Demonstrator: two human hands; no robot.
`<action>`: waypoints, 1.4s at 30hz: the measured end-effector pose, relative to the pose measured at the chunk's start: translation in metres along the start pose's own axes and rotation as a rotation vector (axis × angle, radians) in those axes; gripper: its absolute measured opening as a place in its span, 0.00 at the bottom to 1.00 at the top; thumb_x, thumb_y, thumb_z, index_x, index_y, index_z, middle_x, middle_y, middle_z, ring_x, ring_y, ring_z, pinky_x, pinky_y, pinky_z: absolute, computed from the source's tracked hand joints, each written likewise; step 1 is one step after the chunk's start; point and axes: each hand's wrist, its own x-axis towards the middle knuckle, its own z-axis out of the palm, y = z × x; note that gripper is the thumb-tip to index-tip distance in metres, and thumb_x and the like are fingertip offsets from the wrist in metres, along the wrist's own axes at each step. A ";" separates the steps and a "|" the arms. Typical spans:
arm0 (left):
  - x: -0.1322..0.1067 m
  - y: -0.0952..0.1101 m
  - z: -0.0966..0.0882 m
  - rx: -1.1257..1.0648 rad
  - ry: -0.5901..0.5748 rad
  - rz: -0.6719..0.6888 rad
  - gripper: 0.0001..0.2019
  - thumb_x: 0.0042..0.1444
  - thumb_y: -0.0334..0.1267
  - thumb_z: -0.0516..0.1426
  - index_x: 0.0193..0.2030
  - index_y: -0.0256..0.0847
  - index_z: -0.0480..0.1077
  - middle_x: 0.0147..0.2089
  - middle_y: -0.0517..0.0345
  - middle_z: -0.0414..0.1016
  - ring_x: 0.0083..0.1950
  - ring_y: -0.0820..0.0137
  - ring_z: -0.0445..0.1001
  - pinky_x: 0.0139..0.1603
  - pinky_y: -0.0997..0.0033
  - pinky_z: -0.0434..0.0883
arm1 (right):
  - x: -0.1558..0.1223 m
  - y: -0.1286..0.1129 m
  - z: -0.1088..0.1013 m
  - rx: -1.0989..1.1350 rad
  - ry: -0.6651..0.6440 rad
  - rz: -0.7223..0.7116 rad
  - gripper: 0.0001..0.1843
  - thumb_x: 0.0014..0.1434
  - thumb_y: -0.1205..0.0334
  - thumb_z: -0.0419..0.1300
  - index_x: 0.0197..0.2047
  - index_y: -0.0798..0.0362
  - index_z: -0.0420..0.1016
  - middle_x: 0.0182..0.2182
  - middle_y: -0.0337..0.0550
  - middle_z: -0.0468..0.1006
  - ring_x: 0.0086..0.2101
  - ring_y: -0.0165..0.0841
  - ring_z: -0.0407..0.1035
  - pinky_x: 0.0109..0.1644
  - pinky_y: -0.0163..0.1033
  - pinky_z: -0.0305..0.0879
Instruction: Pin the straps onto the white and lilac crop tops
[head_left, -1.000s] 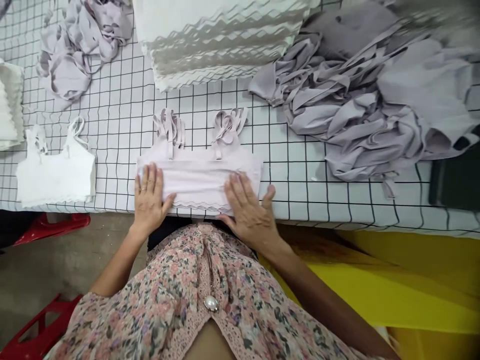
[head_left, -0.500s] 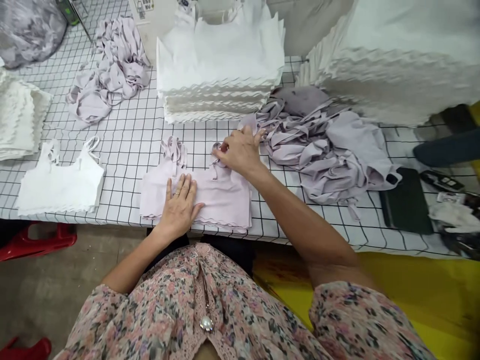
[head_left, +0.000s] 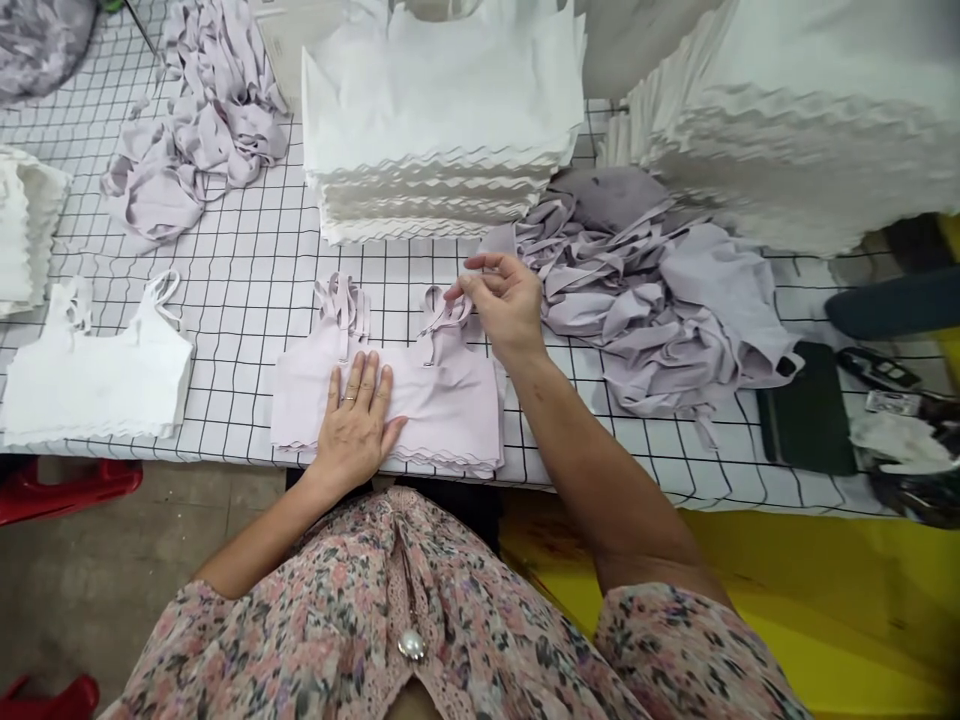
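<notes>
A small stack of pale lilac camisole tops [head_left: 450, 410] with wavy hems lies flat at the table's front edge. My left hand [head_left: 354, 425] rests palm down on the top garment, fingers stretched out. At the stack's upper right, my right hand [head_left: 510, 305] has its thumb and a finger pinched at a lilac shoulder strap [head_left: 437, 312]; the exact grip is partly hidden. The left straps [head_left: 345, 305] lie in loops above my left hand.
A tall pile of white tops [head_left: 442, 110] stands behind, another white pile [head_left: 810, 150] at back right. Crumpled lilac garments [head_left: 637, 300] lie right of my hand, more [head_left: 195, 150] at back left. White tops [head_left: 97, 370] sit left. A dark green notebook [head_left: 806, 410] lies right.
My right hand has shifted slightly right and turned, its fingers lifting at the strap loops, which are spread wider. My left hand stays flat on the stack. The view has shifted a little.
</notes>
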 end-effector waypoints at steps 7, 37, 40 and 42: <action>-0.001 -0.001 0.002 0.005 0.037 0.017 0.35 0.79 0.49 0.50 0.84 0.29 0.51 0.87 0.32 0.48 0.89 0.44 0.47 0.88 0.34 0.45 | 0.007 -0.015 -0.003 0.208 -0.081 0.173 0.27 0.50 0.49 0.77 0.50 0.49 0.79 0.38 0.43 0.87 0.35 0.35 0.79 0.36 0.39 0.73; -0.002 -0.003 0.004 0.010 0.022 0.009 0.36 0.78 0.46 0.51 0.86 0.33 0.47 0.88 0.36 0.45 0.90 0.49 0.41 0.89 0.36 0.45 | 0.010 0.003 -0.024 -0.404 0.033 -0.246 0.15 0.57 0.64 0.68 0.48 0.52 0.87 0.39 0.45 0.84 0.35 0.36 0.77 0.45 0.45 0.78; -0.002 -0.004 0.005 -0.023 0.028 0.006 0.37 0.78 0.46 0.51 0.86 0.33 0.45 0.88 0.36 0.44 0.90 0.49 0.40 0.89 0.35 0.43 | -0.028 -0.006 -0.050 -0.541 0.063 -0.356 0.09 0.64 0.59 0.66 0.45 0.50 0.87 0.37 0.45 0.83 0.36 0.37 0.76 0.47 0.48 0.77; -0.001 -0.004 0.006 -0.044 0.027 0.006 0.37 0.78 0.46 0.51 0.86 0.34 0.45 0.88 0.36 0.44 0.90 0.49 0.40 0.89 0.35 0.42 | -0.054 -0.013 -0.064 -0.612 0.075 -0.383 0.09 0.67 0.57 0.64 0.42 0.49 0.86 0.35 0.45 0.84 0.36 0.38 0.76 0.48 0.48 0.76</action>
